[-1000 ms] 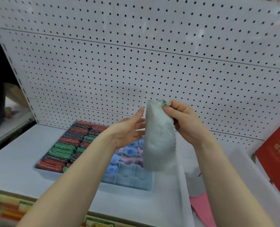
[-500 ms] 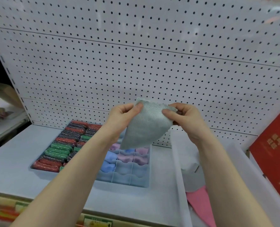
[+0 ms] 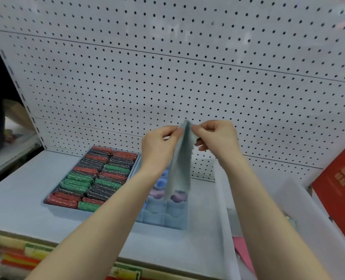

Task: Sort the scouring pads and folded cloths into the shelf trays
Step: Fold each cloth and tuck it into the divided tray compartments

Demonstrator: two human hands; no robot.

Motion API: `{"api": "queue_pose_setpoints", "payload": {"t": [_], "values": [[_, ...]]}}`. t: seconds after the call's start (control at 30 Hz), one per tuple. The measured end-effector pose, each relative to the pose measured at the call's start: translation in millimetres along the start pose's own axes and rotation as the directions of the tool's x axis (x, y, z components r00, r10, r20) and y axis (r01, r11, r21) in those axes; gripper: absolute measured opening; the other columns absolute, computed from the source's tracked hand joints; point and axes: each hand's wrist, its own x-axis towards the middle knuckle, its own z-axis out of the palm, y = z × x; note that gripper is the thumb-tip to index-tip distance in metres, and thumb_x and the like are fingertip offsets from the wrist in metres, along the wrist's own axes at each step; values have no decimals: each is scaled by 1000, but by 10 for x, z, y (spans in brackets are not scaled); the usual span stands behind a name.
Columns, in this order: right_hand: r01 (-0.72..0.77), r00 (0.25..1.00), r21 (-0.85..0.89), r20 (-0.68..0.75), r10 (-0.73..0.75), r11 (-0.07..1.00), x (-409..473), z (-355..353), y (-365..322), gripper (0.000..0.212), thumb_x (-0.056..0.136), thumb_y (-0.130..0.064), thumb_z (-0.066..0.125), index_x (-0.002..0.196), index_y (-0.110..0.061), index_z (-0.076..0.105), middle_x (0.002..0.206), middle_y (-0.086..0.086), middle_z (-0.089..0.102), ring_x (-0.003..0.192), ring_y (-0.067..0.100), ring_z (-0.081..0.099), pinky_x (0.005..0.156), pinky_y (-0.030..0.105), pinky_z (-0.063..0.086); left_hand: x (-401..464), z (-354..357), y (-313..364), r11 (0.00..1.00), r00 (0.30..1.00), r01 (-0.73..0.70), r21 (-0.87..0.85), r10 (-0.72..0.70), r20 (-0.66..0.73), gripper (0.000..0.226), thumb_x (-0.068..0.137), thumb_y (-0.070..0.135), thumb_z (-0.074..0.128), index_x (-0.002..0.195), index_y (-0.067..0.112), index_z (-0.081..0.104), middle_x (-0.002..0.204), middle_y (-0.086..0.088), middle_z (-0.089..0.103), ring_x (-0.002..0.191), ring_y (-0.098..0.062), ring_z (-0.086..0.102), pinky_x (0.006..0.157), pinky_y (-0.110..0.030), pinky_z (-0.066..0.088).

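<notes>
A grey cloth (image 3: 181, 162) hangs folded lengthwise in the air above the shelf. My left hand (image 3: 159, 146) pinches its top edge from the left and my right hand (image 3: 216, 138) pinches it from the right, the two hands close together. Below on the shelf, a tray (image 3: 48, 203) is packed with red, green and dark scouring pads (image 3: 99, 178). To its right a divided blue tray (image 3: 165, 219) holds folded blue, purple and pink cloths (image 3: 159, 186); its front cells show nothing inside. My left forearm hides part of it.
A white pegboard (image 3: 167, 77) backs the shelf. A white bin (image 3: 224, 209) at the right holds a pink cloth (image 3: 244, 251). A red box (image 3: 341, 195) leans at the far right. Price labels line the shelf's front edge.
The cloth was spread between my hands half a second ago. My hands have come together, and the cloth now hangs as a narrow folded strip.
</notes>
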Motion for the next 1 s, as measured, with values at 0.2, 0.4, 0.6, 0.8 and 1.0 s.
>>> {"api": "queue_pose_setpoints", "payload": {"t": [0.2, 0.4, 0.6, 0.8, 1.0], "values": [[-36, 998, 198, 48, 27, 979, -58, 93, -85, 22, 89, -28, 66, 74, -15, 76, 69, 3, 74, 63, 16, 71, 49, 22, 48, -135, 30, 113, 996, 996, -64, -61, 67, 56, 18, 83, 27, 74, 97, 38, 76, 85, 19, 75, 86, 3, 70, 83, -25, 54], [24, 998, 281, 48, -39, 960, -84, -32, -4, 16, 88, -25, 65, 84, -18, 78, 80, 2, 76, 69, 10, 67, 55, 21, 50, -66, -67, 116, 990, 998, -58, -126, 55, -31, 17, 84, 15, 74, 87, 31, 76, 82, 10, 76, 82, -8, 71, 81, -27, 57], [-13, 898, 305, 423, -123, 952, -170, -32, 373, 33, 88, -13, 72, 121, -17, 66, 116, 3, 71, 110, 14, 66, 91, 24, 52, 83, -229, 299, 925, 994, 72, -373, -34, 108, 9, 87, 7, 70, 92, 13, 74, 84, -3, 77, 77, -18, 73, 69, -30, 60], [-122, 931, 479, 360, -67, 869, -223, 232, 407, 9, 87, -17, 73, 79, -19, 74, 84, 5, 75, 73, 15, 70, 67, 24, 55, 236, -303, 223, 836, 939, 341, -429, -287, 187, 32, 97, 36, 56, 104, 8, 69, 93, -4, 75, 83, -17, 72, 74, -29, 59], [-252, 959, 340, 209, 189, 906, -268, 313, 621, 25, 89, -23, 72, 80, 0, 64, 74, 12, 66, 65, 21, 61, 60, 28, 49, -111, -196, -380, 843, 813, 519, -141, -436, 385, 24, 88, 11, 70, 109, -1, 67, 97, -15, 75, 82, -22, 74, 67, -26, 59]]}}
